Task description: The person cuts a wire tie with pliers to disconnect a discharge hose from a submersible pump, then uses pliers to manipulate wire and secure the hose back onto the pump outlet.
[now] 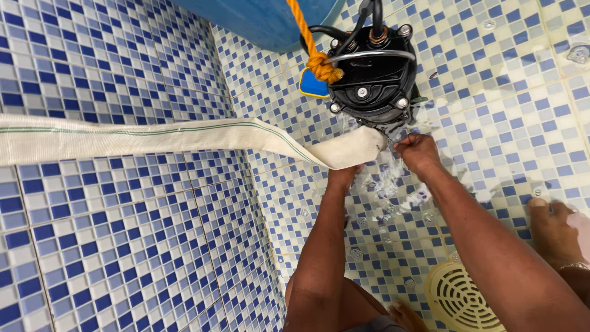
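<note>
At the far left a flat, cream-white lay-flat hose [123,136] with a thin green stripe runs across the blue-and-white mosaic tile wall [110,246] and slopes down toward the middle of the view. It lies collapsed and limp, so it looks soft, light and easy to fold; being wet, it is probably slippery, and the surest hold would be right at its end, where the fabric bunches.

That end is where the left hand [344,175] sits, under the hose mouth, fingers hidden behind the cloth; it seems to be closed on the hose end, though the grip itself cannot be seen.

Just above stands a black submersible pump [373,77], upright in shallow water on the tiled floor [504,104], with a metal handle across its top, black cables rising from it and an orange rope [313,52] knotted beside a blue float piece [311,86]. The pump looks heavy and rigid; handle or rope would be the places to lift it. Behind it is the edge of a blue drum [258,21].

The right hand [418,150] is clenched at the pump's base, right beside the hose end, with water splashing below it. What it grips is hidden.

Lower right lie a cream round drain grate [458,298] and a bare foot [553,227].
</note>
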